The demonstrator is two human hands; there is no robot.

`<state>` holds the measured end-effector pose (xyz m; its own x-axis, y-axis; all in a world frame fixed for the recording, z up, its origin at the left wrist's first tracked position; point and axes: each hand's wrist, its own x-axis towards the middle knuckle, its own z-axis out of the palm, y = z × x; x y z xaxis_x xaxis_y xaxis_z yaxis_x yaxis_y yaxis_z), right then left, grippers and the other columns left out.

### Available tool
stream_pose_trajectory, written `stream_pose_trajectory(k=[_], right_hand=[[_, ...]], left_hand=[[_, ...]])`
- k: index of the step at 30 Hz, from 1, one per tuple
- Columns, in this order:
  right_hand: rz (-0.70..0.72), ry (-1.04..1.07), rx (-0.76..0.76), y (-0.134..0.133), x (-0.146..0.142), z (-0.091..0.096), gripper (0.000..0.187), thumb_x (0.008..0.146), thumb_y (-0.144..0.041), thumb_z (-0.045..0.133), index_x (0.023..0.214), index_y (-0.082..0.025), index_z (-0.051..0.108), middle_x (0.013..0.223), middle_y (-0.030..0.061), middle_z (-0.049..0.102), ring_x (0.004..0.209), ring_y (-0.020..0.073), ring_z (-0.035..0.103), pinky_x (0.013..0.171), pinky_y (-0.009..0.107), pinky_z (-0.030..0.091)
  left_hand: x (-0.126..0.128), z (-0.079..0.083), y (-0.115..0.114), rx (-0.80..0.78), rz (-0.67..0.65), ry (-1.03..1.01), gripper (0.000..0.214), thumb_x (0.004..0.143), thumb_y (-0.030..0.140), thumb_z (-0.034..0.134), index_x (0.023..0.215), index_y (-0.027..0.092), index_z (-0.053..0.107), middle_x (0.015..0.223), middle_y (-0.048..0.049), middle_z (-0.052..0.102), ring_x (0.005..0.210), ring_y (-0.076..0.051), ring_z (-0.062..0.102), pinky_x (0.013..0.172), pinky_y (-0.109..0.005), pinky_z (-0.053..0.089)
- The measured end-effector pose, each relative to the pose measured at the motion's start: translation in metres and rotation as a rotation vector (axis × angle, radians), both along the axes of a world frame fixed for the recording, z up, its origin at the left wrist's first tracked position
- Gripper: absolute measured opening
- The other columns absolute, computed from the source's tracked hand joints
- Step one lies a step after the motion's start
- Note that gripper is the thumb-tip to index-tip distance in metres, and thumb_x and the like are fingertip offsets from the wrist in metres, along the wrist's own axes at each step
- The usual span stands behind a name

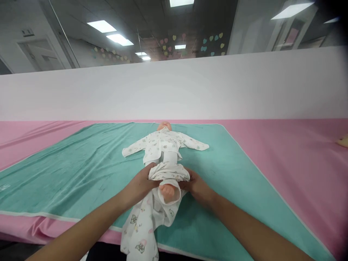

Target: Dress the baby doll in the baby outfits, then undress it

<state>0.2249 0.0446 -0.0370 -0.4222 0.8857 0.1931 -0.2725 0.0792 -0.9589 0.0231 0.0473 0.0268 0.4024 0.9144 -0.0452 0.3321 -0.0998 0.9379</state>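
Note:
A baby doll [164, 125] lies on its back, head toward the wall, in a white printed long-sleeved top [165, 141] with both sleeves spread wide. White printed baby pants [140, 232] are bunched around one of its legs, and the doll's foot [168, 192] pokes out of a leg opening. The other pant leg hangs down toward me over the table edge. My left hand [146, 179] grips the bunched cloth on the left side. On the right side my right hand [194, 185] is closed on the same pants. Some fingers of both hands are hidden by the cloth.
A green blanket [95, 163] with pale edging lies under the doll on a pink sheet [304, 156]. Behind stands a low white wall [174, 90] with glass above it. A small yellowish object [343, 140] sits at the far right edge.

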Motion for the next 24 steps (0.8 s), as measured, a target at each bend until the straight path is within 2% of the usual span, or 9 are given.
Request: stream_pose_trajectory(k=[4,7,10,13,15,16,18,21,24], right_hand=[[-0.007,0.048,-0.024,0.006,0.005,0.001,0.039,0.071,-0.029,0.071,0.109,-0.026,0.063,0.107,0.0029,0.065,0.102,0.0246,0.058,0.089,0.036,0.045],[-0.045,-0.035,-0.018,0.015,0.013,-0.005,0.039,0.067,-0.029,0.074,0.104,-0.023,0.064,0.101,0.0024,0.066,0.098,0.0242,0.058,0.085,0.035,0.045],[-0.096,-0.123,-0.024,0.028,0.021,-0.015,0.031,0.066,-0.027,0.074,0.095,-0.020,0.064,0.089,0.0007,0.065,0.087,0.0205,0.058,0.079,0.033,0.044],[-0.167,-0.183,-0.023,0.039,0.026,-0.022,0.021,0.067,-0.022,0.071,0.084,-0.018,0.061,0.079,-0.0019,0.061,0.076,0.0151,0.054,0.070,0.027,0.042],[-0.210,-0.213,-0.029,0.043,0.028,-0.022,0.019,0.067,-0.020,0.070,0.083,-0.017,0.061,0.078,-0.0020,0.060,0.075,0.0140,0.053,0.069,0.026,0.041],[-0.213,-0.224,-0.040,0.043,0.028,-0.021,0.019,0.067,-0.020,0.070,0.084,-0.017,0.061,0.079,-0.0013,0.060,0.077,0.0143,0.053,0.070,0.026,0.041],[-0.185,-0.233,-0.071,0.043,0.029,-0.019,0.020,0.068,-0.020,0.070,0.086,-0.017,0.062,0.083,0.0009,0.061,0.081,0.0157,0.054,0.073,0.028,0.042],[-0.162,-0.224,-0.100,0.042,0.029,-0.018,0.018,0.068,-0.015,0.067,0.085,-0.017,0.063,0.084,0.0015,0.060,0.080,0.0157,0.054,0.073,0.028,0.041],[-0.133,-0.262,-0.122,0.048,0.031,-0.018,0.013,0.064,-0.011,0.064,0.075,-0.017,0.061,0.074,-0.0010,0.057,0.071,0.0135,0.051,0.065,0.026,0.039]], left_hand=[[0.003,-0.005,0.012,-0.036,0.007,-0.076,0.024,0.073,0.034,0.066,0.089,0.019,0.056,0.088,-0.0033,0.062,0.085,-0.023,0.058,0.072,-0.032,0.045],[-0.004,-0.001,0.034,-0.189,-0.176,-0.228,0.025,0.072,0.030,0.069,0.089,0.018,0.056,0.087,-0.0034,0.060,0.083,-0.021,0.058,0.073,-0.032,0.045],[-0.014,0.000,0.065,-0.313,-0.381,-0.466,0.023,0.072,0.030,0.070,0.075,0.016,0.052,0.077,-0.0021,0.054,0.069,-0.014,0.053,0.062,-0.026,0.044],[-0.025,-0.004,0.092,-0.277,-0.382,-0.681,0.034,0.079,0.031,0.062,0.060,0.017,0.039,0.059,0.0036,0.036,0.054,-0.009,0.041,0.052,-0.022,0.037],[-0.033,-0.008,0.101,-0.250,-0.340,-0.709,0.037,0.083,0.033,0.057,0.059,0.018,0.034,0.055,0.0055,0.027,0.049,-0.008,0.035,0.049,-0.022,0.034],[-0.037,-0.010,0.103,-0.239,-0.327,-0.686,0.036,0.083,0.034,0.056,0.059,0.018,0.035,0.055,0.0057,0.026,0.048,-0.008,0.034,0.049,-0.022,0.033],[-0.046,-0.011,0.103,-0.230,-0.360,-0.533,0.029,0.078,0.034,0.063,0.065,0.017,0.044,0.060,0.0043,0.035,0.053,-0.008,0.036,0.050,-0.021,0.033],[-0.059,-0.004,0.098,-0.225,-0.501,-0.142,0.026,0.066,0.028,0.072,0.085,0.019,0.057,0.076,0.0007,0.046,0.064,-0.010,0.040,0.054,-0.021,0.034],[-0.067,0.003,0.095,-0.119,-0.597,0.166,0.022,0.066,0.031,0.072,0.081,0.021,0.059,0.072,0.0017,0.044,0.061,-0.011,0.037,0.052,-0.022,0.031]])
